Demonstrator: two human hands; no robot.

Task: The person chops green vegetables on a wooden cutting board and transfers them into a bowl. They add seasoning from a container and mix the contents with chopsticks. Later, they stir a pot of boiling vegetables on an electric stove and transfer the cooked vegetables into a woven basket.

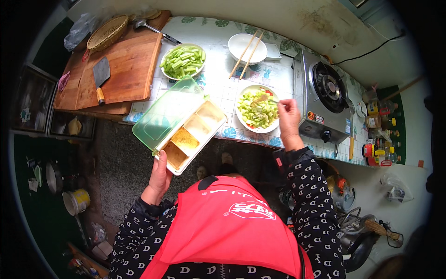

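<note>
My left hand (160, 179) grips one end of a white seasoning box (203, 148) in front of the counter's edge. Its see-through green lid (170, 111) is swung up. Brown and yellowish powders fill the two nearer compartments; the farther ones look pale. My right hand (290, 120) pinches the handle of a small spoon (273, 101) over a white bowl (238, 111). In that bowl lie diced green vegetables (256, 113) with red bits at the edges. Brown powder shows around the spoon's tip; whether it is on the spoon or the food I cannot tell.
A plate of cut green stalks (183, 61) stands behind the box. Chopsticks (251, 52) rest across a white bowl (240, 40). A cleaver (101, 75) lies on a wooden cutting board (129, 76). To the right are a gas stove (306, 104) and several bottles (383, 150).
</note>
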